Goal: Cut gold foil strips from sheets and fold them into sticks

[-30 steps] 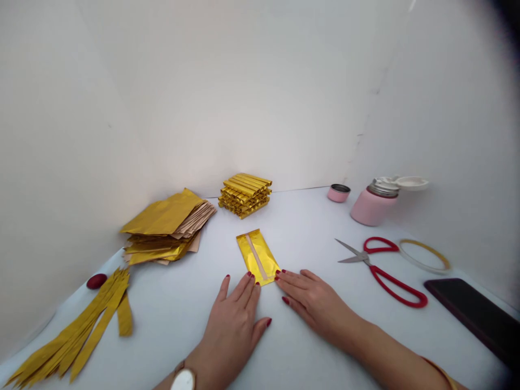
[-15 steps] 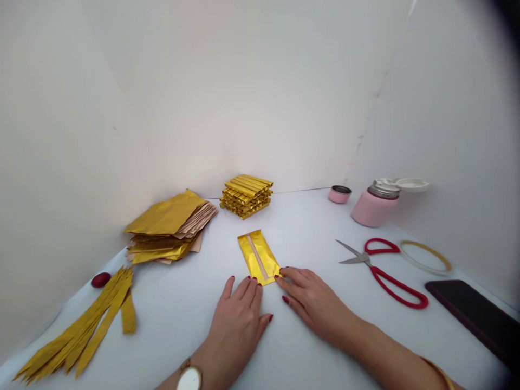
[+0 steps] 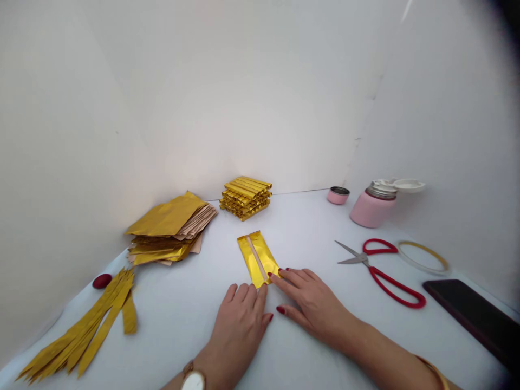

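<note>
A gold foil packet with a pale strip down its middle lies flat on the white table. Its near edge is under the fingertips of both hands. My left hand rests palm down, fingers spread a little, the index tip touching the near left corner. My right hand lies over the near right corner, its fingers stretched out and the thumb apart. Neither hand grasps anything.
A stack of gold sheets and cut gold strips lie left, near a dark red oval. Folded gold pieces stand behind. Right: open scissors, tape ring, phone, pink bottle, pink cap.
My right fingers have shifted left along the packet's near edge. The left fingers have drawn slightly back towards me and look more bent. The whole view has shifted a little.
</note>
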Available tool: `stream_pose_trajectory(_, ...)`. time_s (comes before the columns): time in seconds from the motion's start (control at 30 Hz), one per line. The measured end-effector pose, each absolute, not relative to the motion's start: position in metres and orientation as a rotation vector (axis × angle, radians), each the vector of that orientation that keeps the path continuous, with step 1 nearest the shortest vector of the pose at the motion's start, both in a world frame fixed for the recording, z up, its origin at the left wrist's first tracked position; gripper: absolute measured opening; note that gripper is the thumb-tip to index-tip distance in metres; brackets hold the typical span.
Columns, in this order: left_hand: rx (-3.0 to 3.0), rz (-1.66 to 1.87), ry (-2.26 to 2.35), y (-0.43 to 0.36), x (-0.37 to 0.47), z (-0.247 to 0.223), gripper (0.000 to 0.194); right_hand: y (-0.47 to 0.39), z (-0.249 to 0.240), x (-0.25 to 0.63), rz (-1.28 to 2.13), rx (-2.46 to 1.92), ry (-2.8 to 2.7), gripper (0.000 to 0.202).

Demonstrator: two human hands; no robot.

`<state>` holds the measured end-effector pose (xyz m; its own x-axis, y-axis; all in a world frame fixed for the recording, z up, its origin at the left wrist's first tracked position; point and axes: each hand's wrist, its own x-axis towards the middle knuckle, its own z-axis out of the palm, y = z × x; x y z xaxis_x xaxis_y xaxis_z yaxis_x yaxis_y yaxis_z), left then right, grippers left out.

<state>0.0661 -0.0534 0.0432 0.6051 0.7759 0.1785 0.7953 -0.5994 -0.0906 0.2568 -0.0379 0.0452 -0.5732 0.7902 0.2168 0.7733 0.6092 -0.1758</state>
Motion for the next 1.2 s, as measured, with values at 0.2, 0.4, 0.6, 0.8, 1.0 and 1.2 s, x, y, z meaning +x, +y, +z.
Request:
stream_pose_trajectory(0.2,-2.706,-0.2,-1.406,-0.051,0.069,0.047,0.027,-0.04,0.047,0.248,0.028,-1.302,-2.577,0.049)
stream_pose_trajectory(0.4,-2.827,-0.288,-1.224,-0.049,0.063,0.04,0.04,-0.04,0.044,0.248,-0.005,-1.301,-2.557,0.048)
stream_pose_trajectory(0.6,-2.828,-0.239,-1.114,-0.048,0.063,0.035,0.038,-0.041,0.045,0.247,0.045,-1.293,-2.537,0.047)
stream_pose_trajectory(0.8,-2.815,-0.275,-1.169,-0.049,0.067,0.036,0.038,-0.04,0.047,0.252,0.068,-1.367,-2.563,0.044)
stream_pose_trajectory(1.0,-2.796,-0.385,-1.19,-0.049,0.066,0.033,0.033,-0.037,0.044,0.272,0.013,-1.47,-2.506,0.034)
stream_pose_trajectory(1.2,-2.728,-0.39,-1.173,-0.053,0.065,0.029,0.031,-0.036,0.04,0.275,0.024,-1.435,-2.471,0.032)
